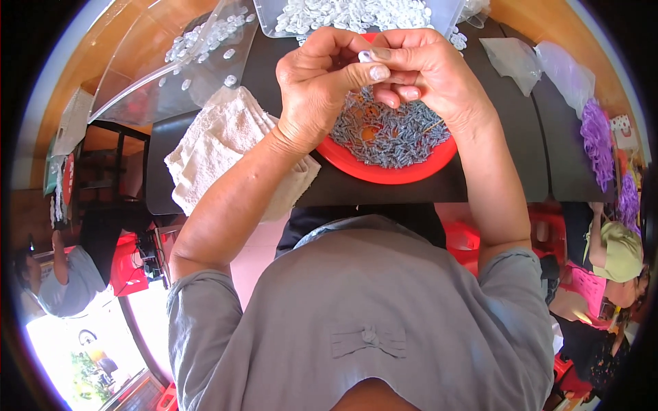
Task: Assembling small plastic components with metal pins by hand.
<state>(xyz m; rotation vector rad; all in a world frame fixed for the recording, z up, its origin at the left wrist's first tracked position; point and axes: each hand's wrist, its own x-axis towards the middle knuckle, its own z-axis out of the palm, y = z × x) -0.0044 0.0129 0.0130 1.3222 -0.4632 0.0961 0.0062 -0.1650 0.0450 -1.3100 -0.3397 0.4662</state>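
Observation:
My left hand (322, 79) and my right hand (432, 72) meet above a red round tray (391, 177), thumbs and fingertips pinched together. Between the fingertips shows a bit of a small white plastic piece (365, 56); most of it is covered, so its exact kind stays unclear. Both hands are closed around it. Under them, the tray holds a heap of small grey spiral-looking parts (391, 140). Just beyond my hands, a clear bin (264, 17) is filled with small white oval pieces (349, 12).
A cream cloth (212, 147) lies left on the dark table (500, 161). Behind it, a clear plastic sheet (130, 82) carries loose white pieces. Plastic bags (565, 72) and purple strands (596, 140) are at the right. Other people sit at both sides, one in a yellow-green top (617, 250).

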